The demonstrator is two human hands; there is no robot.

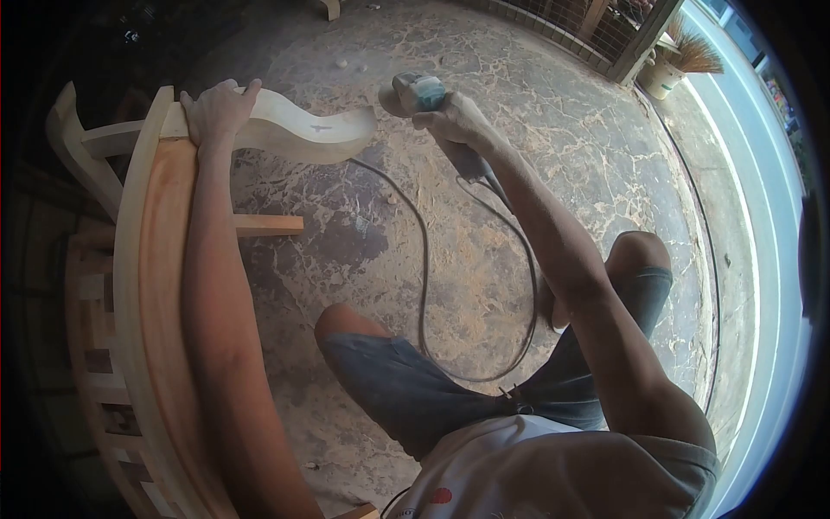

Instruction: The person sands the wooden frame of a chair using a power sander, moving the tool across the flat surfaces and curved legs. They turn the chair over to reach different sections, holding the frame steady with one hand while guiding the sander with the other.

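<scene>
My left hand (220, 112) grips the top corner of a pale wooden furniture frame (143, 208), its fingers spread over the joint where a curved wooden piece (303, 130) begins. That S-shaped piece reaches right from the corner and bears a small dark mark. Off its right end, apart from the wood, my right hand (458, 119) is wrapped round a green and grey power tool (419, 93) with a round head at its left side. From the tool a dark cord (424, 259) runs down and loops across the floor.
Cracked, dusty concrete floor (363, 259) lies below. A short wooden leg (270, 225) sticks out from the frame. At the upper right are a mesh gate (553, 26) and a bucket (661, 78) holding a straw broom. My bent knees are below, near the cord.
</scene>
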